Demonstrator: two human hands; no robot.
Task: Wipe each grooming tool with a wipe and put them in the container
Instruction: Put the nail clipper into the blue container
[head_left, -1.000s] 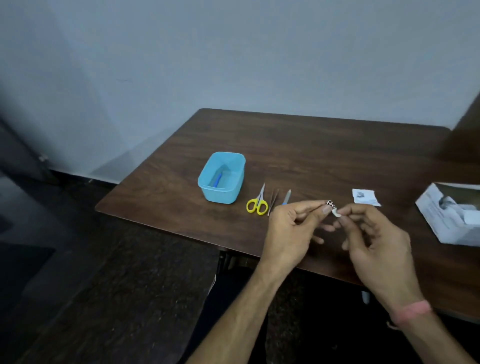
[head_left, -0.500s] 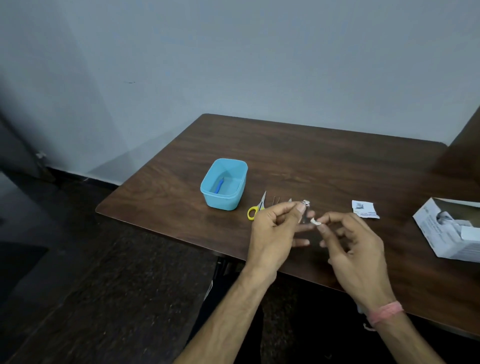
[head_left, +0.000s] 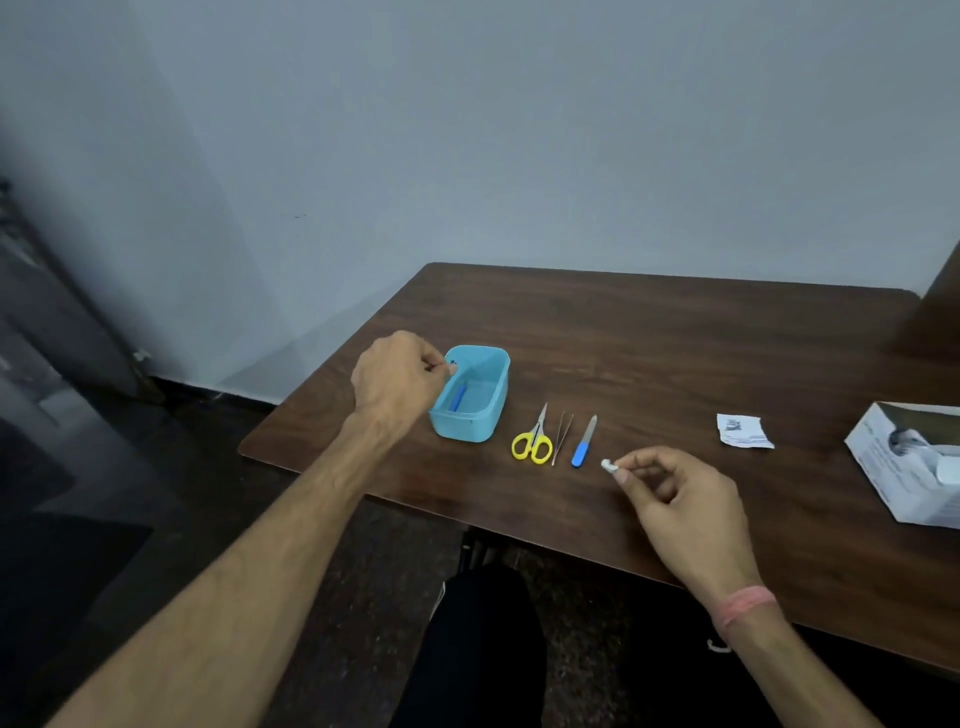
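A dark wooden table (head_left: 675, 353) stands against a pale grey wall (head_left: 467, 130). Beneath it lies a dark speckled floor (head_left: 130, 519) (blurred at the left edge).

Two bare arms out, hands apart and both curled.

The left arm runs long and straight from the lower left, forearm bare, back of the left hand (head_left: 397, 376) facing the camera; its fingers are curled in with thumb and forefinger tips pinched together at the far side, and whether anything sits between them cannot be told. The right arm comes in from the lower right, with a pink band (head_left: 744, 605) around the wrist. The right hand (head_left: 685, 501) is held low, knuckles up, fingers curled, thumb and forefinger tips pinching a small white wad (head_left: 609, 464) that pokes out to the left.
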